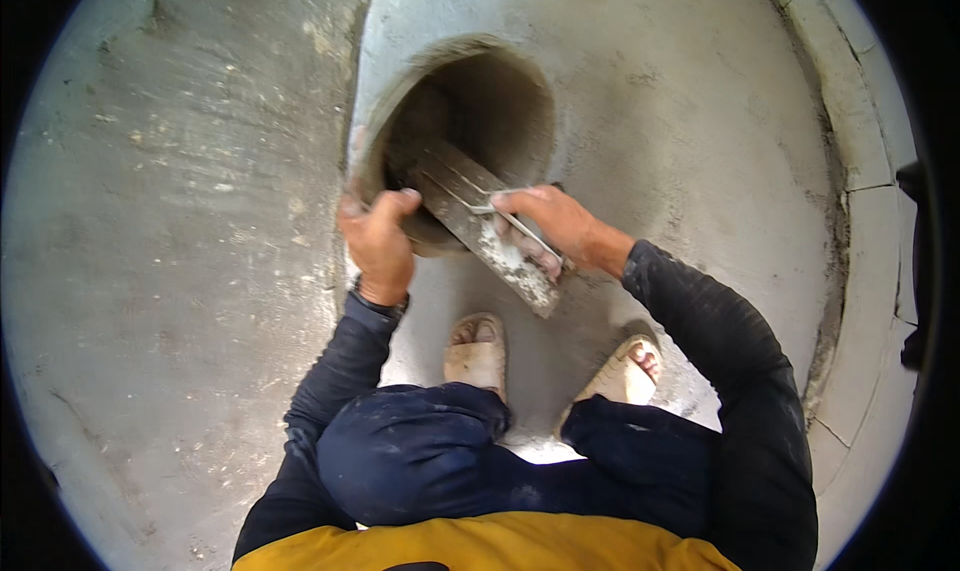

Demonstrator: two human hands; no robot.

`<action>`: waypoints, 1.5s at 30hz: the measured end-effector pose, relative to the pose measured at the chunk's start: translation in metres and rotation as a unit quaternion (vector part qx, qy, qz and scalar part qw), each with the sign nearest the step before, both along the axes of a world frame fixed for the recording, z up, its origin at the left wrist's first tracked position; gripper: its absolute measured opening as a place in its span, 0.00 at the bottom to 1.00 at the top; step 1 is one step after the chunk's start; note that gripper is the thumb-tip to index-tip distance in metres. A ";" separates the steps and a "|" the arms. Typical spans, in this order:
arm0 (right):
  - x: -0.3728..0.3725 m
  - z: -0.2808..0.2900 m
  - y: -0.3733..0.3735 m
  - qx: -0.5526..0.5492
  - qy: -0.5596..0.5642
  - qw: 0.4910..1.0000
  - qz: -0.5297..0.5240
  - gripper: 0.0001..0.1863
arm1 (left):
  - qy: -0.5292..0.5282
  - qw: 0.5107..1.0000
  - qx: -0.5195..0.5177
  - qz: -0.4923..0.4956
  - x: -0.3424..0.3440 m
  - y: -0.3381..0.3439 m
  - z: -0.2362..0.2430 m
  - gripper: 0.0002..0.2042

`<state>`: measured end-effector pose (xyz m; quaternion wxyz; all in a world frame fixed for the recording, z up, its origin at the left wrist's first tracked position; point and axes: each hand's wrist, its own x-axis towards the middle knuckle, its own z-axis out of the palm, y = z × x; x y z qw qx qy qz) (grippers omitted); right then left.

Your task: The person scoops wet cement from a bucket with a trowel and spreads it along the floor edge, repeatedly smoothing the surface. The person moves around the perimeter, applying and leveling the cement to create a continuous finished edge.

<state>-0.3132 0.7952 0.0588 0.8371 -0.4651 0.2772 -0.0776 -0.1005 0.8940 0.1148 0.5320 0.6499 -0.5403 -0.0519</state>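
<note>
A round, cement-coated bucket [528,106] is in front of me, its mouth facing up toward me and its inside in shadow. My left hand [378,243] is closed on the near-left part of its rim, thumb on top and the other fingers mostly hidden. In my right hand [553,228] is a flat rectangular plastering trowel [512,261], held by its handle. The trowel's far end reaches into the bucket's mouth, while its near end sticks out over the rim toward my feet. Grey mortar is smeared on the blade. How much lies in the bucket cannot be made out.
A rough grey cement surface [190,191] spreads along the left, with a straight edge beside the bucket. Smoother grey floor [710,141] lies to the right, bordered by pale blocks or tiles [870,271]. My sandalled feet [477,354] are just below the bucket.
</note>
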 end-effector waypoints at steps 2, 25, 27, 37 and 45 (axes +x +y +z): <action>-0.011 0.005 -0.012 -0.008 -0.009 1.000 0.019 0.23 | -0.254 0.962 0.055 0.088 0.028 0.009 -0.004 0.08; -0.075 -0.158 -0.065 -0.700 0.283 0.632 0.175 0.24 | 0.344 0.898 0.018 0.274 0.124 0.068 -0.049 0.17; -0.070 -0.170 -0.118 -0.652 0.312 0.670 0.167 0.24 | 0.343 0.904 0.022 0.255 0.128 0.069 -0.050 0.17; -0.032 -0.148 -0.235 -0.400 0.421 0.814 0.021 0.27 | 0.402 0.883 -0.007 0.241 0.139 0.071 -0.057 0.12; -0.065 -0.144 -0.024 -0.534 0.310 0.735 0.280 0.25 | 0.441 0.866 -0.011 0.236 0.148 0.069 -0.069 0.07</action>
